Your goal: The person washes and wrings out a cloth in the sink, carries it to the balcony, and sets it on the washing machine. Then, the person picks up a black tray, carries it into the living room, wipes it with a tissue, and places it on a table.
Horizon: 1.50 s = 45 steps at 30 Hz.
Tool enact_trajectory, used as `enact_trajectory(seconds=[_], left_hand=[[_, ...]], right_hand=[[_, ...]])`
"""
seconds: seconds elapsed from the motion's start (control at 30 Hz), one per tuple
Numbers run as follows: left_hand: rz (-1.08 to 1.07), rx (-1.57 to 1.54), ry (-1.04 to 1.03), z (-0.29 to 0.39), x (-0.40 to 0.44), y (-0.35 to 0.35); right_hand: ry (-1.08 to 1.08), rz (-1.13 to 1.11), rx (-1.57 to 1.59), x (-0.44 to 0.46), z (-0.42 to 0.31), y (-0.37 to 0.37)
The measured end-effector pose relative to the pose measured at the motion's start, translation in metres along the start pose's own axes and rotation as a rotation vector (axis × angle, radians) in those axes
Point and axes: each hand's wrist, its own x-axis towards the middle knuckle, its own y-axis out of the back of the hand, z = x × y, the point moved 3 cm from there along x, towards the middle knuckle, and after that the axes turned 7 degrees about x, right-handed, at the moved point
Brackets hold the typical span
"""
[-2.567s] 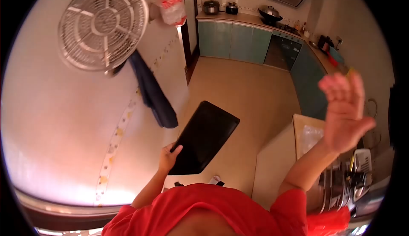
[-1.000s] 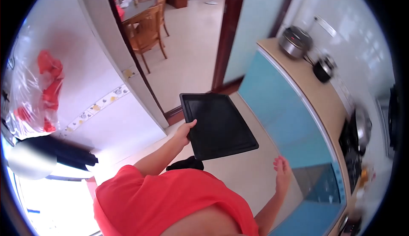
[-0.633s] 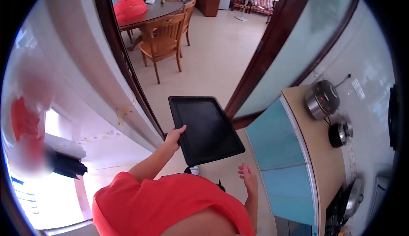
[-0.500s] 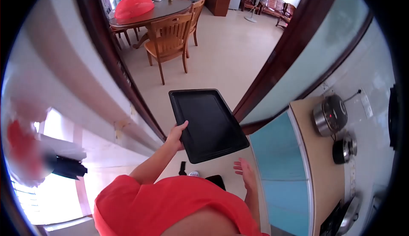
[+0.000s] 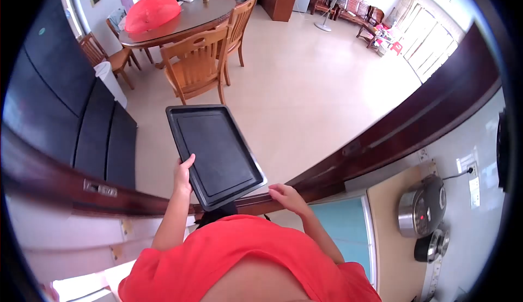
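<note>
A black baking tray (image 5: 220, 149) is tilted out in front of my body, over the doorway. My left hand (image 5: 184, 175) grips its left edge, with the thumb laid over the rim and the other fingers hidden beneath. Just off the tray's near right corner is my right hand (image 5: 286, 197), its fingers loosely bent and holding nothing. The tray's shallow inside has nothing in it.
A dark wooden door frame (image 5: 348, 152) crosses at both sides. Beyond stand a wooden chair (image 5: 199, 68) and a round table (image 5: 210, 10) bearing a red food cover (image 5: 152, 12). A dark fridge-like cabinet (image 5: 71, 100) is left; a rice cooker (image 5: 422, 206) sits on the right counter.
I have moved forward into the doorway, and more of the room shows. The tray and my left hand now appear further left; my right hand has come up close to the tray's corner.
</note>
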Motion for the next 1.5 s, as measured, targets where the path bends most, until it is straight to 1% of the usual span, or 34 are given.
enact_trajectory(seconds=[0.03,0.07,0.13,0.2,0.27,0.3,0.33,0.37,0.4,0.43,0.47,0.5,0.57,0.63,0.67,0.73,0.77,0.87,0.9,0.93,0.97,1.0,1.03,1.07,1.1,1.13,1.23,1.3,1.33,1.4,1.5], left_hand=[[0.065,0.094,-0.077,0.006,0.012,-0.011],[0.059,0.103,-0.076,0.006,0.033,-0.019],[0.075,0.196,-0.112,0.008,0.079,-0.040],[0.066,0.286,-0.113,0.010,0.130,-0.067],[-0.009,0.391,-0.105,0.004,0.201,-0.091],[-0.058,0.388,-0.103,0.009,0.230,-0.113],[-0.110,0.446,-0.146,0.007,0.269,-0.127],[-0.160,0.407,-0.099,0.019,0.292,-0.155],[-0.208,0.372,-0.042,0.032,0.306,-0.184],[-0.249,0.386,-0.015,0.043,0.330,-0.206],[-0.290,0.409,0.016,0.051,0.355,-0.224],[-0.333,0.438,0.046,0.061,0.376,-0.245],[-0.395,0.496,0.027,0.078,0.407,-0.289],[-0.447,0.562,-0.001,0.079,0.436,-0.332],[-0.450,0.544,0.014,0.071,0.453,-0.347],[-0.459,0.493,0.027,0.041,0.495,-0.377],[-0.449,0.533,0.011,0.018,0.525,-0.387],[-0.533,0.495,0.118,0.017,0.543,-0.456],[-0.545,0.507,0.125,0.014,0.553,-0.476],[-0.555,0.516,0.124,0.009,0.568,-0.499],[-0.595,0.425,0.171,0.001,0.580,-0.521],[-0.587,0.408,0.151,-0.002,0.587,-0.546],[-0.577,0.386,0.124,-0.003,0.594,-0.573],[-0.565,0.370,0.097,-0.001,0.603,-0.598],[-0.562,0.376,0.050,-0.011,0.628,-0.612],[-0.562,0.329,0.078,-0.017,0.651,-0.624],[-0.546,0.187,0.161,-0.034,0.708,-0.683],[-0.473,0.202,0.101,-0.024,0.721,-0.732],[-0.441,0.207,0.066,-0.022,0.727,-0.752],[-0.398,0.209,0.071,-0.034,0.760,-0.790],[-0.405,0.204,0.093,-0.053,0.828,-0.850]], right_hand=[[0.028,-0.021,-0.063,0.017,-0.012,0.007],[0.058,-0.041,-0.126,0.035,-0.020,0.014],[0.040,-0.064,-0.065,0.079,-0.028,0.033],[0.034,-0.011,-0.099,0.124,-0.031,0.051],[0.017,0.070,-0.041,0.173,-0.027,0.072],[-0.003,0.115,0.006,0.201,-0.018,0.081],[-0.008,0.165,0.043,0.228,-0.020,0.093],[-0.051,0.238,0.115,0.244,-0.031,0.104],[-0.027,0.325,-0.037,0.261,-0.050,0.114],[0.011,0.336,-0.089,0.275,-0.066,0.126],[0.043,0.348,-0.134,0.283,-0.097,0.137],[0.056,0.373,-0.134,0.297,-0.113,0.154],[0.066,0.423,-0.123,0.312,-0.126,0.184],[0.019,0.610,-0.153,0.312,-0.119,0.213],[-0.008,0.709,-0.169,0.311,-0.112,0.228],[-0.166,0.763,-0.225,0.304,-0.086,0.256],[-0.264,0.773,-0.233,0.299,-0.070,0.271],[-0.517,0.819,-0.261,0.288,-0.033,0.324],[-0.594,0.833,-0.270,0.284,-0.023,0.343],[-0.630,0.860,-0.281,0.280,-0.010,0.369],[-0.663,0.882,-0.290,0.278,0.002,0.397],[-0.690,0.901,-0.294,0.280,0.004,0.425],[-0.744,0.889,-0.393,0.282,0.003,0.459],[-0.797,0.872,-0.487,0.289,-0.009,0.492],[-0.862,0.802,-0.488,0.300,-0.031,0.530],[-0.701,0.916,-0.559,0.314,-0.040,0.561],[-0.324,1.063,-0.635,0.372,-0.089,0.658],[-0.177,1.029,-0.585,0.415,-0.128,0.703],[-0.151,0.964,-0.479,0.432,-0.144,0.721],[-0.100,0.847,-0.271,0.465,-0.162,0.765],[-0.133,0.847,-0.264,0.501,-0.125,0.849]])
